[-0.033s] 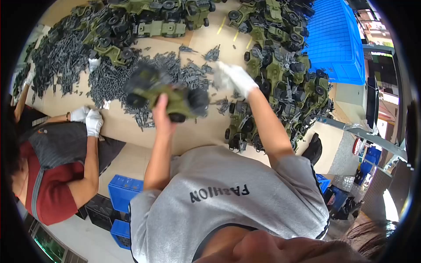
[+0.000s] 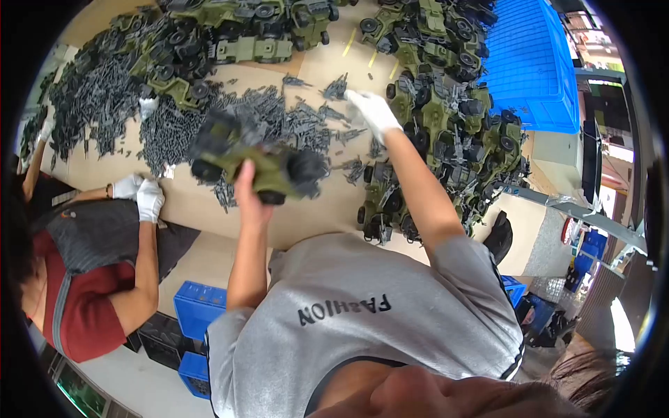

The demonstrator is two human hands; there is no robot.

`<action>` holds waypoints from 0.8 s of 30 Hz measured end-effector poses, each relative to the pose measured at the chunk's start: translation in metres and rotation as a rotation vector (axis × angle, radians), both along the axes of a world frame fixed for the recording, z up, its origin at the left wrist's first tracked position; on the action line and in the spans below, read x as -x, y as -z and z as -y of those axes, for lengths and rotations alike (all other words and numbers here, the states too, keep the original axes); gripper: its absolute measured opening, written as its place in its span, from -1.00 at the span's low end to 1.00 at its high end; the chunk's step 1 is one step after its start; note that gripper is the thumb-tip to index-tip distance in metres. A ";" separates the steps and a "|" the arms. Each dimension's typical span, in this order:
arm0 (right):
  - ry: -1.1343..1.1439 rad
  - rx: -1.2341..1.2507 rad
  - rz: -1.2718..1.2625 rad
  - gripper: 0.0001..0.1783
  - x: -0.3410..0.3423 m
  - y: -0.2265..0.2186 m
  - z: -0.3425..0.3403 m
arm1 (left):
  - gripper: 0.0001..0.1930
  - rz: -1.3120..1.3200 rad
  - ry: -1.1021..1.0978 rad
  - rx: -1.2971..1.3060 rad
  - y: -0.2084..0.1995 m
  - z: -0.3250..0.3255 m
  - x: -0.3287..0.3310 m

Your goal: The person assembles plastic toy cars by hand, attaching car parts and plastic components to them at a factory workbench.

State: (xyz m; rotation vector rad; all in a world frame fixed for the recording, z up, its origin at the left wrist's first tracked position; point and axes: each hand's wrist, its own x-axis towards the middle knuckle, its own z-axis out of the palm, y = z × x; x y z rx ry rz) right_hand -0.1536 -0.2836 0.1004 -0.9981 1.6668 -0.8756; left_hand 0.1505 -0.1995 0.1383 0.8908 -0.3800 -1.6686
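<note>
My left hand (image 2: 249,191), bare, grips a green toy jeep (image 2: 268,167) with black wheels above the table; the jeep is slightly blurred and tilted. My right hand (image 2: 375,113), in a white glove, reaches over the table with its fingers stretched out. Its fingertips are close to a grey toy gun part (image 2: 336,88); whether they touch it I cannot tell. More grey gun parts (image 2: 306,125) lie loose between my two hands, some behind the jeep.
Green toy jeeps (image 2: 435,125) are piled at the right, and others (image 2: 254,49) at the far side. Small dark parts (image 2: 171,139) heap at the left. A blue crate (image 2: 533,63) stands far right. A co-worker's gloved hands (image 2: 148,198) rest at the table's left edge.
My left hand and the jeep have shifted slightly left and down. My right hand has moved a little left, and its blurred fingers now show more sharply.
</note>
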 end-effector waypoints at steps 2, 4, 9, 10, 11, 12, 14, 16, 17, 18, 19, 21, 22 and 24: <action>0.181 0.037 -0.569 -0.35 0.019 0.046 0.042 | -0.55 0.032 -0.012 -0.024 0.004 -0.012 -0.020; 0.023 -0.186 -0.748 -0.30 0.013 0.037 0.060 | -0.57 0.022 -0.022 -0.057 0.019 -0.030 -0.043; 0.181 -0.075 -0.518 -0.53 -0.002 0.062 0.044 | -0.50 0.043 -0.051 -0.082 -0.007 -0.041 -0.032; 0.271 -0.063 -0.354 -0.53 -0.005 0.055 0.033 | -0.49 0.039 -0.027 -0.098 -0.006 -0.039 -0.030; 0.330 -0.045 -0.165 -0.56 -0.014 0.030 0.019 | -0.48 0.042 -0.036 -0.116 -0.005 -0.041 -0.029; 0.446 0.050 -0.077 -0.58 -0.019 0.024 0.008 | -0.47 0.033 0.025 -0.060 -0.012 -0.036 -0.017; 0.508 -0.043 0.304 -0.55 -0.026 -0.006 -0.031 | -0.49 0.004 0.119 -0.077 -0.027 -0.026 0.008; 0.399 -0.111 0.735 -0.47 -0.028 -0.070 -0.088 | -0.55 -0.027 0.173 -0.106 -0.037 -0.025 0.026; 0.236 -0.169 1.046 -0.52 -0.019 -0.066 -0.114 | -0.58 0.010 0.168 -0.114 -0.047 -0.026 0.041; 0.100 0.009 0.818 -0.55 -0.014 -0.098 -0.144 | -0.61 -0.022 0.223 -0.104 -0.051 -0.029 0.047; 0.174 -0.055 1.127 -0.61 -0.009 -0.094 -0.167 | -0.64 -0.056 0.305 -0.086 -0.059 -0.031 0.057; 0.122 0.156 0.866 -0.63 -0.010 -0.125 -0.204 | -0.65 0.005 0.342 -0.028 -0.076 -0.049 0.075; 0.115 0.070 0.732 -0.55 -0.007 -0.132 -0.219 | -0.65 -0.019 0.352 -0.022 -0.081 -0.056 0.079; 0.035 0.270 0.569 -0.45 -0.008 -0.148 -0.236 | -0.66 -0.032 0.367 -0.016 -0.091 -0.074 0.086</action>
